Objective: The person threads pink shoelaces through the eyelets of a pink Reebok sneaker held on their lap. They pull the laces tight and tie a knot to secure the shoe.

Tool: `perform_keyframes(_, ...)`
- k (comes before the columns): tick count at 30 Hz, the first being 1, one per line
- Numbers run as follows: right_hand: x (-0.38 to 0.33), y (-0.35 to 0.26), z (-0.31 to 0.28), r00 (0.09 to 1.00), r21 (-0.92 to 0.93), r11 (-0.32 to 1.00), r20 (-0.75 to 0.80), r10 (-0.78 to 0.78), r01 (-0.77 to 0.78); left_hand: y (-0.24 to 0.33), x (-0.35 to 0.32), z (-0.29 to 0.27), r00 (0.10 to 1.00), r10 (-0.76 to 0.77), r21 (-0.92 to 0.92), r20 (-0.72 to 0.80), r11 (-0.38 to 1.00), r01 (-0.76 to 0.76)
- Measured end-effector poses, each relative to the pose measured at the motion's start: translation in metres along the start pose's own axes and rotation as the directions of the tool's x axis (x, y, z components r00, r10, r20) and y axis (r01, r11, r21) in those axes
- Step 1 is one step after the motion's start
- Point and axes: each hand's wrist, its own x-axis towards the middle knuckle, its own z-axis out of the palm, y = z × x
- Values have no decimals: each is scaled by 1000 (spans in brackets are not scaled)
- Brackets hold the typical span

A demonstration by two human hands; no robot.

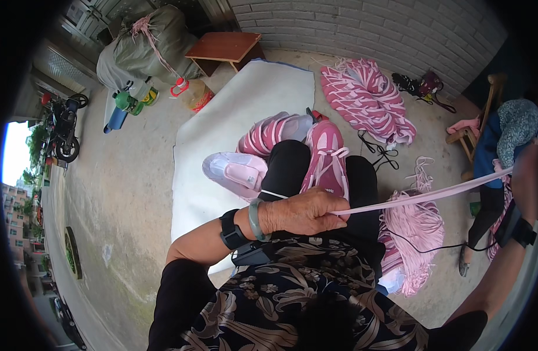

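Note:
My left hand, a jade-coloured bangle on its wrist, is closed in a pinch on a pale pink shoelace. The lace runs taut to my right hand, which grips it far out at the right rim; that hand is blurred. Between my thighs rests a pink shoe, its toe away from me and a pale lace across its front, just beyond my left hand. Left of it lie a stack of nested pink shoe parts and a loose pale pink shoe with a light lining.
A white sheet covers the ground ahead. Bundled pink shoes lie ahead right; a heap of pink laces is beside my right leg. A co-worker sits at far right. A wooden stool, bottle and sack stand ahead left.

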Motion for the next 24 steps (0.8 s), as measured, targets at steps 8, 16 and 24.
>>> perform_keyframes(8,139,101,-257,912,-432,855,-396,107,-288,-49,22,29,992,74,111,-100,992,-63)
perform_keyframes(16,-34,121,22,810,-293,847,274,519,-444,-62,9,42,995,48,272,-84,962,-23)
perform_keyframes(24,-198,146,234,534,-320,855,843,62,407,-70,10,49,988,97,327,-119,944,-53)
